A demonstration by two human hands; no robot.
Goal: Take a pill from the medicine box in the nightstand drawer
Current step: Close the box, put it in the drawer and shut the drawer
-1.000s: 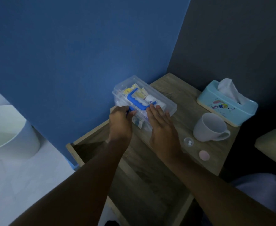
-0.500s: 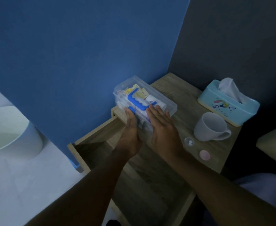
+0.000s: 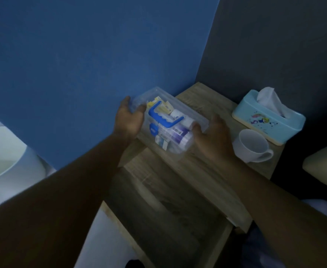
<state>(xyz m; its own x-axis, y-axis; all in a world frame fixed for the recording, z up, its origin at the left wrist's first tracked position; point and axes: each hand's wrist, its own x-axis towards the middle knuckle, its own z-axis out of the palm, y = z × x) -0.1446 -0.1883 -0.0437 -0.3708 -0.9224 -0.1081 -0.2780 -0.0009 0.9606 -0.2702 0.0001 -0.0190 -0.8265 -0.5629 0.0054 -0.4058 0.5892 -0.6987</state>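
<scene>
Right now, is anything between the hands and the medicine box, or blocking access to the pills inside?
Nothing separates them: the left hand and right hand grip the medicine box at opposite ends. Its clear lid with the blue handle appears still closed, covering the contents.

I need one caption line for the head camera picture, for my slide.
Both hands, left hand and right hand, grip the ends of the clear medicine box above the open nightstand drawer.
</scene>
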